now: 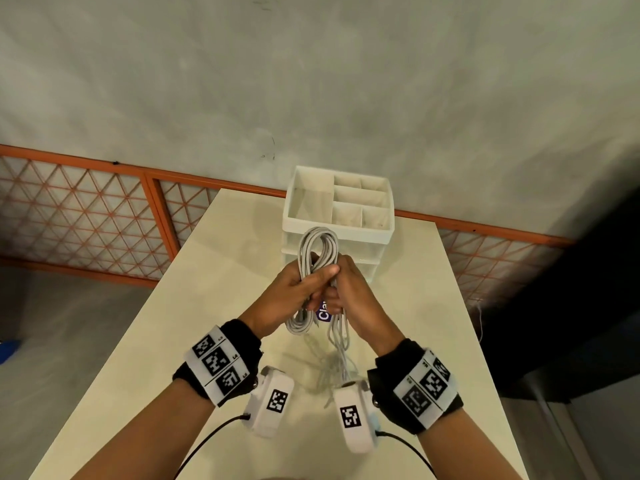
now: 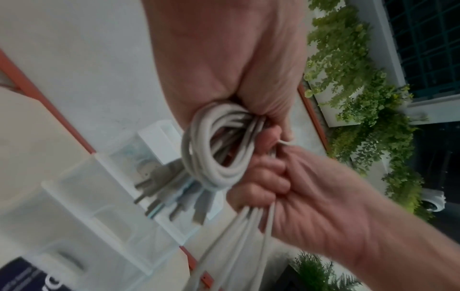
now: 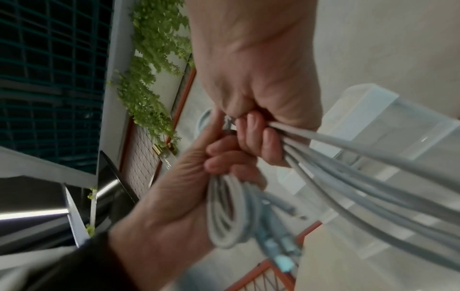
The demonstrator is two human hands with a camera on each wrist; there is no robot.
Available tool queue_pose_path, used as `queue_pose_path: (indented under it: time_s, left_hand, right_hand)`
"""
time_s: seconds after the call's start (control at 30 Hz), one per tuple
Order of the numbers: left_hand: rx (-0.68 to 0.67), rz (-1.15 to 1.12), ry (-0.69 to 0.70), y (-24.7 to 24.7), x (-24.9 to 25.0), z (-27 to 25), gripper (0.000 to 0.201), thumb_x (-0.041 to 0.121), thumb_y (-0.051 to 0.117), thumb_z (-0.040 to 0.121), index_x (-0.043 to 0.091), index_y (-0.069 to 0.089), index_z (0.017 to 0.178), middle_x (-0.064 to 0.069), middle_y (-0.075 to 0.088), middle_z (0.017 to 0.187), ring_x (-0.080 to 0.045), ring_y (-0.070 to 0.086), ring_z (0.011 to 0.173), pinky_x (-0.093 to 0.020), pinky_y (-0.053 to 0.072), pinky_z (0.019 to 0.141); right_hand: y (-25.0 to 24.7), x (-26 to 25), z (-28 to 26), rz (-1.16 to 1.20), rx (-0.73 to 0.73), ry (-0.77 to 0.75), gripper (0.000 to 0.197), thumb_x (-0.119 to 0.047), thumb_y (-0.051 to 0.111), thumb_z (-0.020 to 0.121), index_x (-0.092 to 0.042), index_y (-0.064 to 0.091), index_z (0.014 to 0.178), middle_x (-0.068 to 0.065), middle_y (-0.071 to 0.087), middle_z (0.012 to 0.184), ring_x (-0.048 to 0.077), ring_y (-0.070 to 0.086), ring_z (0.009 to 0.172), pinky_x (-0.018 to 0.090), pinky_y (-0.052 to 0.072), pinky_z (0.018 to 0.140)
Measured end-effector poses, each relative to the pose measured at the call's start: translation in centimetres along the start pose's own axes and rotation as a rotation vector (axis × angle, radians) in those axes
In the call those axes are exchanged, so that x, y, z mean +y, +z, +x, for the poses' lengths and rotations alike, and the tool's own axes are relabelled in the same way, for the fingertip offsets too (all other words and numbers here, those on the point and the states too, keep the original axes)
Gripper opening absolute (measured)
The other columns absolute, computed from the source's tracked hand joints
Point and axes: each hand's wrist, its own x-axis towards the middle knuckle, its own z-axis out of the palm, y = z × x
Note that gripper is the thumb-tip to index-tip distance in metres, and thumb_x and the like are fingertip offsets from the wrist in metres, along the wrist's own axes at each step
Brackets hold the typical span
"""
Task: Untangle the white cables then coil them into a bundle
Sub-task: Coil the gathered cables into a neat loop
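Cables [image 1: 318,251], white and looped, sit clamped between both hands above the cream desk [image 1: 214,299] in the head view. The left hand [image 1: 291,296] wraps its fingers round the middle of the coil, thumb laid across the front; the right hand [image 1: 353,292] presses in just beside it, fingers curled round the same strands. One loop sticks up beyond the knuckles, another hangs below the left palm, and loose tails drop from under the right hand toward the wrists. Beyond the hands stands a white divided organizer [image 1: 337,206]; a purple label [image 1: 323,313] peeks out between the palms

From the left wrist, the left hand [image 2: 224,65] pinches the top of the coiled cables [image 2: 211,147], while the right hand [image 2: 311,196] closes on straight strands running down past it. Blurred plug ends [image 2: 174,195] dangle beside the coil

From the right wrist, the right hand [image 3: 259,86] grips a fan of cables [image 3: 361,177] spreading away to its side, and the left hand [image 3: 174,187] holds the hanging loop just below the right fingers
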Motion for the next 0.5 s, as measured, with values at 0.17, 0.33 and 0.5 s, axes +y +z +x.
queue_pose_path:
  time_s: [0.17,0.33,0.5]
  left_hand:
    - [0.041,-0.055,0.005,1.0,0.7,0.0,0.027,0.017,0.04,0.099,0.024,0.059,0.082,0.008,0.06,0.051,-0.003,0.055,0.046,-0.015,0.045,0.049]
    - [0.064,-0.082,-0.052,1.1,0.2,-0.2,0.038,0.027,0.044,0.098,0.027,0.065,0.067,0.004,0.057,0.05,-0.015,0.054,0.048,-0.022,0.048,0.05]
    - [0.16,-0.001,-0.026,1.0,-0.1,-0.3,0.046,0.022,0.048,0.097,0.024,0.064,0.054,0.004,0.053,0.038,-0.007,0.047,0.037,-0.015,0.04,0.046]
  right_hand:
    - [0.3,-0.2,0.2,0.053,0.052,0.063,0.027,-0.038,0.032,0.1,-0.017,0.025,0.117,0.009,0.05,0.073,0.012,0.04,0.038,0.023,0.029,0.042]
    - [0.2,0.4,0.3,0.045,0.026,0.13,0.034,-0.036,0.036,0.096,-0.025,0.017,0.122,0.008,0.051,0.068,0.011,0.044,0.04,0.022,0.036,0.042]
    - [0.2,1.2,1.0,-0.142,0.005,0.186,0.054,-0.064,0.025,0.091,-0.021,0.025,0.123,0.015,0.058,0.072,0.013,0.051,0.038,0.022,0.043,0.041]
